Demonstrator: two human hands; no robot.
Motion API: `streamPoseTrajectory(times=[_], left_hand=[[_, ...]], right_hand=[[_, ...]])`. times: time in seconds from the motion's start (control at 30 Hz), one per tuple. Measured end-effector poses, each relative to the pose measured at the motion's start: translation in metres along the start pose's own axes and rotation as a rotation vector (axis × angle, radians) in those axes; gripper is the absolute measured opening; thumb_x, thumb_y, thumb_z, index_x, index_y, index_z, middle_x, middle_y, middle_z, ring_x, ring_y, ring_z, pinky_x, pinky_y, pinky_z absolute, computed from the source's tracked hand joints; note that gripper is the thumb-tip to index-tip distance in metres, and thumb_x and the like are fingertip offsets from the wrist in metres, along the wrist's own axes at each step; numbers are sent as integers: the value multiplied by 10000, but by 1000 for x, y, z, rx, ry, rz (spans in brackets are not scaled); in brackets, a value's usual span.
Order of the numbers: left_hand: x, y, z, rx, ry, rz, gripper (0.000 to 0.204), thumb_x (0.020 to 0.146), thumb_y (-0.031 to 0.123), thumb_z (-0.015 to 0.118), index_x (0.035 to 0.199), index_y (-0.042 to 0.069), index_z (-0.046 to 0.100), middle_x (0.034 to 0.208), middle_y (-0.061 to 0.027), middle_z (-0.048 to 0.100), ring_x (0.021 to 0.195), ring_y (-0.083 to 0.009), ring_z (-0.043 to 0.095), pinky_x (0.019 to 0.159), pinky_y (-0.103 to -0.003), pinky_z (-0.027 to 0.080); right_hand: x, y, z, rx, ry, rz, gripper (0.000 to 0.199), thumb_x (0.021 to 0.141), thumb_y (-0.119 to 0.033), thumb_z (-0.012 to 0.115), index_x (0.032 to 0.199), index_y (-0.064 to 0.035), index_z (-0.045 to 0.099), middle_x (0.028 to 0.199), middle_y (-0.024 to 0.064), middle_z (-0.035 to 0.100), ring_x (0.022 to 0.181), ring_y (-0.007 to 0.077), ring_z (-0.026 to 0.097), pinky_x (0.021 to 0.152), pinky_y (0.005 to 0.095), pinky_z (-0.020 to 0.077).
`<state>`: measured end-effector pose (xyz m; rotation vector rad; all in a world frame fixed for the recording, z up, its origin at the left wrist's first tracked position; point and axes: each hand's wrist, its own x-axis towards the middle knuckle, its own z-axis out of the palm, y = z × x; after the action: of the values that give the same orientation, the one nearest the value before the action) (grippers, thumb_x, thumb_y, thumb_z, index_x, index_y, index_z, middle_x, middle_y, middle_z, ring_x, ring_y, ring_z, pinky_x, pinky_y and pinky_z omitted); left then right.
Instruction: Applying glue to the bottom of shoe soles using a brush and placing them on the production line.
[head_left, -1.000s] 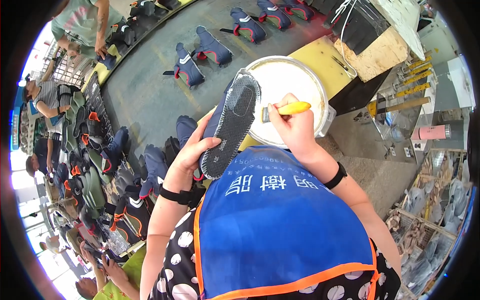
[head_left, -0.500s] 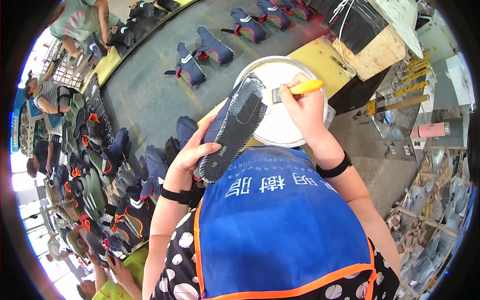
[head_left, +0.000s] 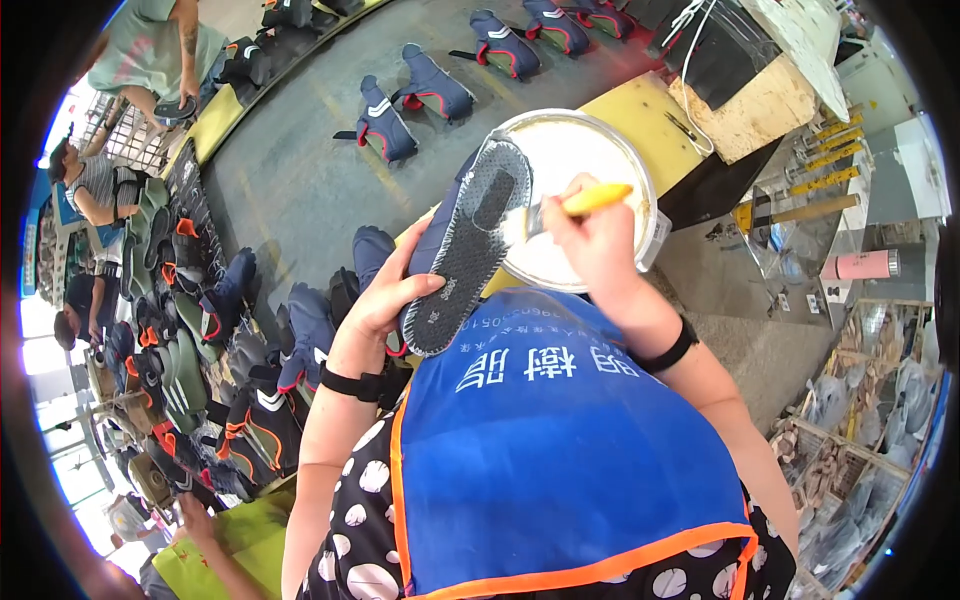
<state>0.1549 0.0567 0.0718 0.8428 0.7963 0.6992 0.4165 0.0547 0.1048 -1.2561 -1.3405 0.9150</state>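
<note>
My left hand [head_left: 388, 290] grips a navy shoe upper by its heel end, thumb across its black textured underside [head_left: 465, 262], which faces up. White stitching runs around that underside's edge. In my right hand [head_left: 592, 240] is a paintbrush [head_left: 598, 198] with a yellow handle. Its white-coated bristles touch the underside near the right edge, about midway along. Below and to the right of the shoe upper stands a round tub [head_left: 645, 165] of white liquid, partly hidden by my right hand and the shoe.
Several navy shoe uppers [head_left: 437, 88] stand on the grey-green conveyor belt [head_left: 290, 150] ahead. A yellow board [head_left: 640, 105] lies beyond the tub. Many shoes [head_left: 185, 370] are heaped at the left, where other people work. A pink flask [head_left: 865, 265] is at the right.
My right hand and the paintbrush have shifted lower and slightly left, from the toe end toward the middle of the underside. The shoe upper has tilted more upright in my left hand.
</note>
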Motion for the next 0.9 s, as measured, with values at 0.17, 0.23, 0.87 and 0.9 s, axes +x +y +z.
streamPoseTrajectory(times=[0.17,0.23,0.87,0.9], left_hand=[[0,10,-3,309,-73,57,913,681,204,751,1481,26,347,1385,-135,471,1294,-227,452,1112,-338,317],[0,14,-2,315,-85,50,913,681,196,749,1483,27,345,1382,-133,475,1289,-225,458,1109,-337,321],[55,40,-145,-592,451,-39,574,907,403,572,1300,-14,545,1185,-234,642,1108,-388,631,916,-554,533],[71,33,-174,-600,468,-24,574,907,403,572,1300,-14,545,1185,-234,642,1108,-388,631,916,-554,533]], right_hand=[[47,19,-33,-419,106,-185,189,912,-65,669,782,-26,538,687,-2,550,629,41,513,558,213,407],[57,21,-37,-373,115,-199,175,914,-69,671,797,-21,550,685,-4,555,632,51,523,566,222,415],[70,55,-65,-178,235,92,119,926,-75,663,881,-13,572,704,8,563,594,61,501,554,214,410],[71,58,-66,-173,213,85,119,926,-75,663,881,-13,572,704,8,563,594,61,501,554,214,410]])
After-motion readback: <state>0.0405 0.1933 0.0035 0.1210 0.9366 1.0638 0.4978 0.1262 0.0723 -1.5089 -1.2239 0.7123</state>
